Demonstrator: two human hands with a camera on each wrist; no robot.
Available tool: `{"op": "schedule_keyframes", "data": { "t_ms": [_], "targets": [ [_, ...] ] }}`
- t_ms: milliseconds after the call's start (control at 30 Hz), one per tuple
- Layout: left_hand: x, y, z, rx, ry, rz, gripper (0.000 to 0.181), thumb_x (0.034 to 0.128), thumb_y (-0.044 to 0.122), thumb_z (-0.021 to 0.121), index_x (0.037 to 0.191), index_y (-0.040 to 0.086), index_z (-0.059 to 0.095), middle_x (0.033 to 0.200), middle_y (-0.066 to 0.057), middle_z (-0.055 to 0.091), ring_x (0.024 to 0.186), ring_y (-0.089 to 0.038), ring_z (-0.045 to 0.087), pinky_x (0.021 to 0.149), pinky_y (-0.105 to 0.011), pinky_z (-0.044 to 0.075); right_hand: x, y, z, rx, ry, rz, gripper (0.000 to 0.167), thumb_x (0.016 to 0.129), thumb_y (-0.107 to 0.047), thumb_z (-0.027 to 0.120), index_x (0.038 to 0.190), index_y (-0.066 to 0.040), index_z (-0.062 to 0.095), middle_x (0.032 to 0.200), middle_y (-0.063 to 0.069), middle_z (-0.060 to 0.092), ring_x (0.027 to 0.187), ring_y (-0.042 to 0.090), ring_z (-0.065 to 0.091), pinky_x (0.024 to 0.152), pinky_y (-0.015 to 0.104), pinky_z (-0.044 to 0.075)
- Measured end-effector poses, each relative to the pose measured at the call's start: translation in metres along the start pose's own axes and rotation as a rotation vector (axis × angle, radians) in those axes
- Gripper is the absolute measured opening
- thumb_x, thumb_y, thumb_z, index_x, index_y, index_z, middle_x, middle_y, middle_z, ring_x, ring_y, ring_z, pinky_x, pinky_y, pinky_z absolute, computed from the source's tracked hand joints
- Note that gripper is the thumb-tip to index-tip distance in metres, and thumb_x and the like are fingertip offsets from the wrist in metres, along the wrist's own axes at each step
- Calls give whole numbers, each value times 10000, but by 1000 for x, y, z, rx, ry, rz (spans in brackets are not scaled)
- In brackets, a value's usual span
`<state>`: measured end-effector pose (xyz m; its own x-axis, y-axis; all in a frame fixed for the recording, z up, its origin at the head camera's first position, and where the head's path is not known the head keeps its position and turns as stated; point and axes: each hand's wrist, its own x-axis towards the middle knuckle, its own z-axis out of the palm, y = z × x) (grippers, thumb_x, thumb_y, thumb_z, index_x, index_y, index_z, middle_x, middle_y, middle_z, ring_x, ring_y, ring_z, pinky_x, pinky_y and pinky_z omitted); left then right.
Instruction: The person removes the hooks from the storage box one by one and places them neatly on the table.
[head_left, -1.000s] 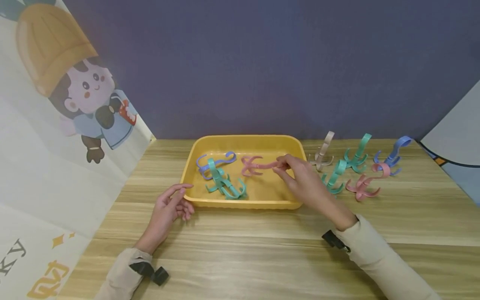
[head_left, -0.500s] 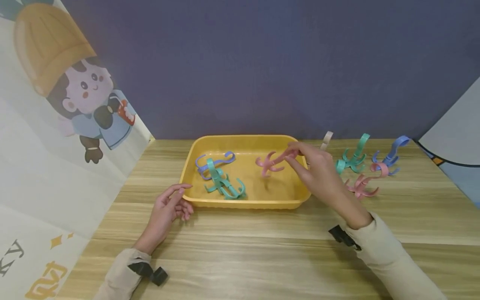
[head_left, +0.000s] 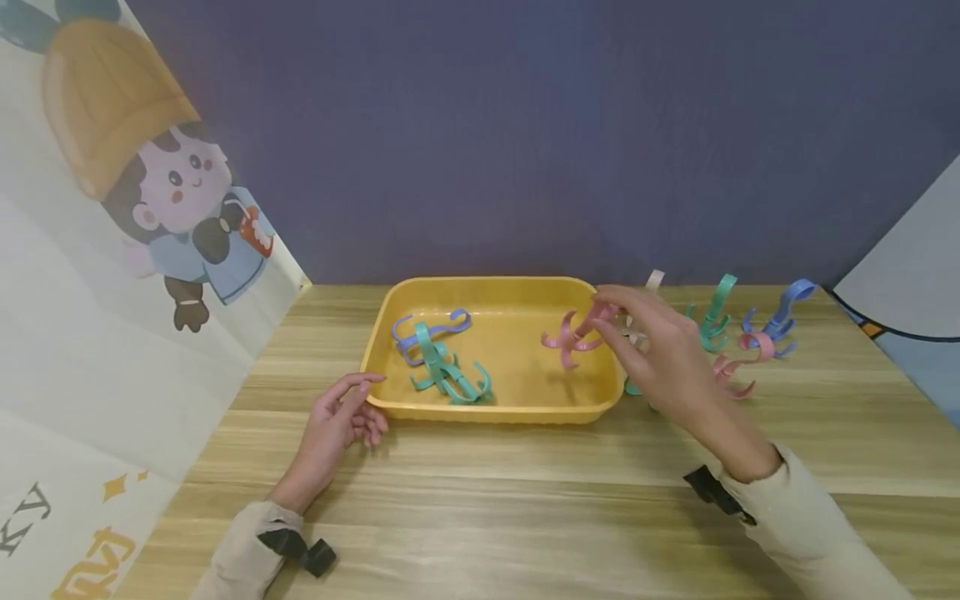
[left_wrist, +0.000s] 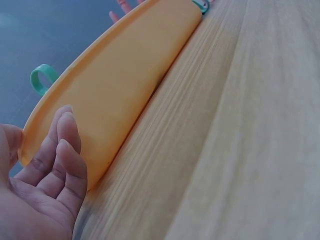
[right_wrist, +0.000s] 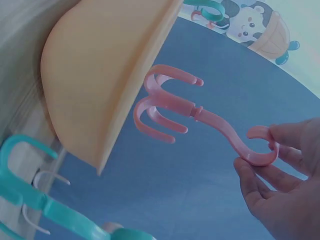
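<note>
My right hand (head_left: 660, 354) pinches the curved top of a pink claw hook (right_wrist: 215, 122) between thumb and fingers. The hook's pronged end (head_left: 572, 340) hangs tilted above the right side of the yellow tray (head_left: 525, 409). At the tray's front left corner my left hand (head_left: 337, 429) holds the rim, with some fingers outside the wall, as the left wrist view shows. Inside the tray lie a blue claw hook (head_left: 431, 332) and green claw hooks (head_left: 442, 367), tangled close together on the left side.
Right of the tray, more claw hooks stand on the wooden table (head_left: 480, 517): a green one (head_left: 716, 312), a blue one (head_left: 783, 317), a pink one (head_left: 738, 367) and a pale one (head_left: 656, 280) partly behind my right hand. A dark wall (head_left: 480, 142) rises behind.
My right hand has lifted the pink claw hook from the tray floor and carried it right, toward the tray's right rim. My left hand has stayed at the corner.
</note>
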<state>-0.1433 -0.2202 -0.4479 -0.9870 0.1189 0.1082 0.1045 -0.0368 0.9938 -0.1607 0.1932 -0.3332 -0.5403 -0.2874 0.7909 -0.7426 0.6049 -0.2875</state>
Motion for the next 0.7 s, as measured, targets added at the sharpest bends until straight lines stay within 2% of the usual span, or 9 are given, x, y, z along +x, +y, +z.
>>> {"op": "schedule_keyframes", "data": {
  "t_ms": [133, 233, 367, 467, 567, 700],
  "targets": [
    [-1, -1, 1, 4, -5, 0, 486, 1076, 304, 457, 1312, -120, 452, 700, -112, 671, 548, -173, 609, 476, -261, 513, -4, -4, -13, -2, 51, 10, 456, 783, 100, 784, 1211, 4, 659, 1101, 101, 705, 982, 235, 642, 898, 129, 431],
    [-1, -1, 1, 5, -7, -1, 481, 1077, 306, 455, 1306, -117, 454, 700, -117, 669, 550, -174, 608, 478, -261, 511, -6, -7, -24, -2, 83, 16, 509, 754, 135, 788, 1228, 11, 652, 1066, 93, 713, 1016, 251, 641, 945, 138, 424],
    [0, -2, 1, 0, -15, -5, 485, 1075, 315, 459, 1306, -112, 455, 696, -120, 669, 547, -173, 608, 479, -264, 513, -3, -9, -41, -41, 127, -9, 482, 773, 93, 788, 1231, 20, 659, 1053, 116, 720, 1001, 245, 642, 935, 140, 424],
    [1, -2, 0, 2, -28, 1, 489, 1077, 316, 455, 1312, -113, 447, 700, -116, 674, 546, -174, 613, 480, -271, 518, 2, -10, -54, -69, 171, -26, 381, 856, -52, 775, 1214, 27, 672, 1027, 142, 721, 970, 169, 636, 916, 132, 426],
    [1, -2, -1, 7, -39, 9, 478, 1081, 310, 444, 1319, -104, 442, 707, -103, 682, 548, -168, 620, 484, -270, 522, 6, -13, -66, -72, 240, -20, 359, 917, -198, 743, 1184, 36, 687, 1000, 178, 721, 989, 47, 622, 912, 128, 430],
    [1, -2, -2, 10, -50, 14, 473, 1084, 306, 436, 1329, -99, 436, 713, -87, 688, 552, -159, 626, 491, -267, 527, 7, -14, -79, -87, 325, 9, 319, 923, -179, 736, 1152, 41, 703, 978, 234, 715, 999, -92, 590, 900, 114, 432]
  ]
}}
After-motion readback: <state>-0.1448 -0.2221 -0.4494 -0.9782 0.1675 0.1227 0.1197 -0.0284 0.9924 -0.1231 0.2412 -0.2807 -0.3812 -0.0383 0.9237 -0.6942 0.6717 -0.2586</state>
